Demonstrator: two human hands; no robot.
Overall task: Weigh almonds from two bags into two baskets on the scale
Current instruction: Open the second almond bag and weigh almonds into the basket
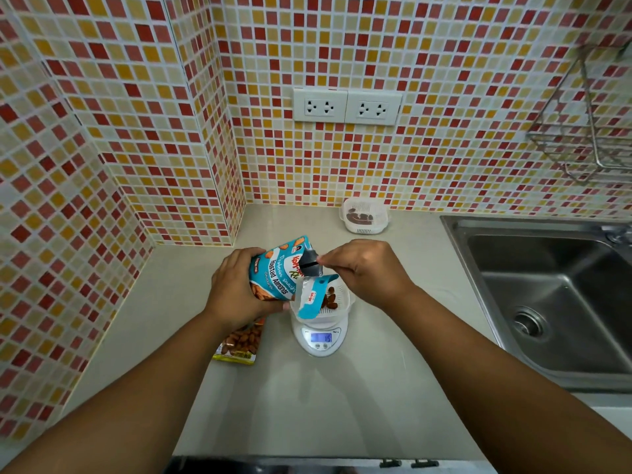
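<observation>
My left hand (236, 289) grips a blue bag of roasted almonds (278, 268), tipped on its side over a white basket (337, 304). My right hand (369, 271) pinches the bag's torn top edge and holds the mouth apart. A few almonds (330, 301) lie in the basket, which sits on a white digital scale (319, 338) with a lit blue display. A second white basket (365, 215) with almonds in it stands by the back wall. Another almond bag (241, 342), yellow-edged, lies flat on the counter under my left forearm.
A steel sink (554, 295) fills the right side of the counter (376, 388). A wire rack (588, 131) hangs on the tiled wall above it. Two socket plates (347, 106) sit on the back wall. The tiled left wall juts out close to my left hand.
</observation>
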